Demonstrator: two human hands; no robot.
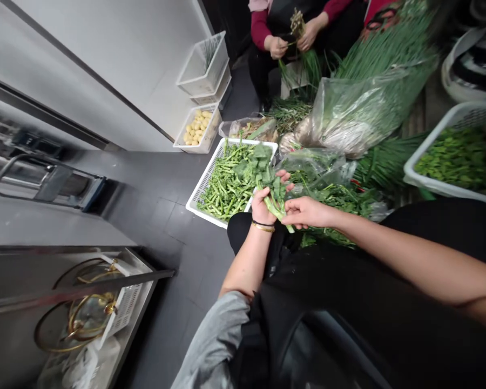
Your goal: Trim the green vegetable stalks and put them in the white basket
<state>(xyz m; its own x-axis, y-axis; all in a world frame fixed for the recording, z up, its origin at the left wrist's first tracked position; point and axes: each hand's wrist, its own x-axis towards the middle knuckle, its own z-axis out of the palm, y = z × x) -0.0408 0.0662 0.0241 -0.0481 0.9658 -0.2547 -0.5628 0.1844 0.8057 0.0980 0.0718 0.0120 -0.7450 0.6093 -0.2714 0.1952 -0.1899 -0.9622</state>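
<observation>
My left hand [263, 208] cradles a leafy green stalk [272, 206], thumb over the stem and other fingers partly spread behind the leaves. My right hand [308, 212] pinches near the lower end of the same stalk, its fingertips closed on it. Just beyond my hands is a white slotted basket [204, 186] full of cut green stems [227, 189]. A pile of leafy greens [336, 202], partly in clear plastic, lies beside and below my right hand.
A co-worker's hands [294, 42] hold a bunch of thin green stalks opposite me. Long green onions [384, 70] in a plastic bag lie at right, near a basket of chopped greens [457, 162]. Peeled potatoes [197, 128] fill a white bin. A metal shelf [146, 275] stands left.
</observation>
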